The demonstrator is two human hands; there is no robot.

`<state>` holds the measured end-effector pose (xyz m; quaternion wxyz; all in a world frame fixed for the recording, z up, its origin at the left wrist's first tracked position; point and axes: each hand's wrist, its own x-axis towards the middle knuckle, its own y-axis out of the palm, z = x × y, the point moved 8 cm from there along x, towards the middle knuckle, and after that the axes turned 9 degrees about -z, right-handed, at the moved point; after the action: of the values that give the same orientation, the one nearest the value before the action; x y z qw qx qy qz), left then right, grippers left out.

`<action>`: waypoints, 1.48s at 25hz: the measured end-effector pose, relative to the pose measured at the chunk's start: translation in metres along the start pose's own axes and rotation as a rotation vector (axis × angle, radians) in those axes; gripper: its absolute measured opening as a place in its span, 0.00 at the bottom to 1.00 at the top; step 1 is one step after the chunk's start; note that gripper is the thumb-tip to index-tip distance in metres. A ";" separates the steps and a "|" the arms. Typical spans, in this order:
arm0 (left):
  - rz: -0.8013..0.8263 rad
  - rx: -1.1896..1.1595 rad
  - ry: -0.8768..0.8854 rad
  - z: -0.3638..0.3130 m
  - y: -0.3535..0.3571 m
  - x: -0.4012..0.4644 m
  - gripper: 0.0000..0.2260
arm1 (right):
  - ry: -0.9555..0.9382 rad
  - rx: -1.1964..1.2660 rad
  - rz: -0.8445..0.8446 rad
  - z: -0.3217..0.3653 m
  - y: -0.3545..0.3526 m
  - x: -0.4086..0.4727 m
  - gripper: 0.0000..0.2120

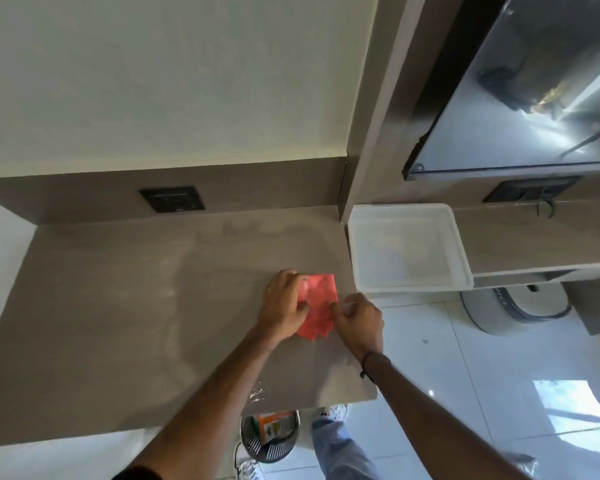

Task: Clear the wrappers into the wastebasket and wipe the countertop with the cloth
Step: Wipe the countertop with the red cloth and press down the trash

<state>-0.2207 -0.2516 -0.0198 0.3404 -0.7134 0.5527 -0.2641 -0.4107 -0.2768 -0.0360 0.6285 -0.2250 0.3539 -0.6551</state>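
Note:
A folded red cloth [321,303] lies flat on the grey-brown countertop [125,306], near its right end. My left hand [283,304] presses on the cloth's left edge, fingers curled over it. My right hand [359,323] pinches the cloth's lower right edge. A dark slatted wastebasket [253,441] stands on the floor below the counter's front edge, with an orange wrapper [271,424] inside it. No loose wrapper shows on the counter.
A white plastic tray [465,268] sits on the lower shelf to the right of the counter. Two dark wall sockets [172,199] are set in the backsplash. A round grey device [520,306] rests on the tiled floor. A wet patch [257,393] glints near the counter's front edge.

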 end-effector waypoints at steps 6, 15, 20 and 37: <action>-0.037 -0.176 0.190 -0.020 -0.021 -0.111 0.13 | 0.027 0.126 -0.278 -0.024 -0.029 -0.120 0.06; 0.282 -0.133 -0.009 0.073 0.038 -0.255 0.12 | -0.022 -0.110 0.044 -0.095 0.046 -0.245 0.10; 0.289 -0.078 -0.472 0.225 0.122 -0.322 0.10 | 0.166 -0.232 0.343 -0.199 0.151 -0.263 0.09; 0.326 -0.185 -1.095 0.437 0.320 -0.396 0.17 | 0.536 -0.310 0.500 -0.376 0.404 -0.240 0.09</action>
<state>-0.1854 0.1666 -0.5436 0.5493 -0.6785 0.4195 0.2488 -0.3943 0.0436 -0.5457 0.6126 -0.0454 0.6440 -0.4561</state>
